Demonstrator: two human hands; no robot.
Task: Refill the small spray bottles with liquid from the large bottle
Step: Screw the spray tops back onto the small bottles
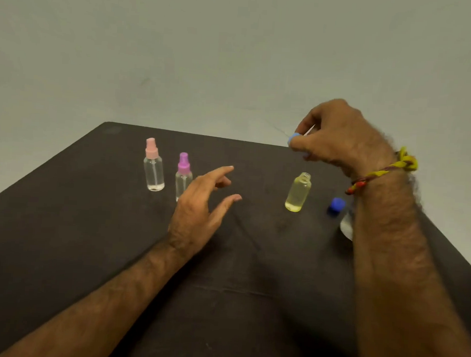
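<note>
An uncapped small bottle [298, 192] full of pale yellow liquid stands upright right of centre on the dark table [87, 238]. Above it my right hand [339, 135] is shut on a blue spray cap [294, 139] whose thin dip tube sticks up between my fingers. My left hand [202, 206] hovers open over the table, fingers spread toward the uncapped bottle, holding nothing. A pink-capped spray bottle [154, 165] and a purple-capped spray bottle [183, 175] stand at the left, nearly empty. The large bottle [347, 223] is mostly hidden behind my right forearm.
A dark blue cap [336, 206] lies on the table to the right of the uncapped bottle, by my right wrist. The table's far edge runs just behind the bottles, with a plain grey wall beyond.
</note>
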